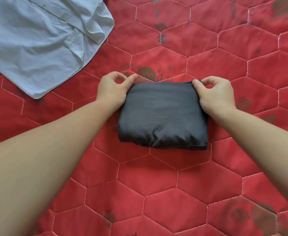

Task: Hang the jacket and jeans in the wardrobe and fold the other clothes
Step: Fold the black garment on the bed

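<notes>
- Left hand: thumb and forefinger pinch the far-left corner of the folded dark garment; the other fingers are curled loosely above it.
- Right hand: same pinch on the far-right corner, thumb tip on the top edge, remaining fingers curled.
- Likely reason for the two-corner hold: squaring the far edge and keeping the stacked layers from sliding apart, so the bundle stays tight. Could also be readying to lift it; cannot tell which.
- Garment is a compact, roughly rectangular bundle, several layers thick, lying flat on the red quilted bedspread at centre frame, between both forearms.
- Long axis: close to square, a little wider left-right than deep. The far edge, where the hands are, looks straight and taut; the near edge bulges and is rounded, with a hem showing at the near-right corner.
- Which end is neck or hem overall: cannot tell, the fold hides it.
- Pale blue shirt lies unfolded and creased at the far left, well apart from the bundle, button placket running diagonally, its hem corner pointing toward the person. Judged to be next for folding.
- Jacket, jeans and wardrobe are not in view.
- Judgement: the dark item's fold is about done; the shirt remains.
</notes>
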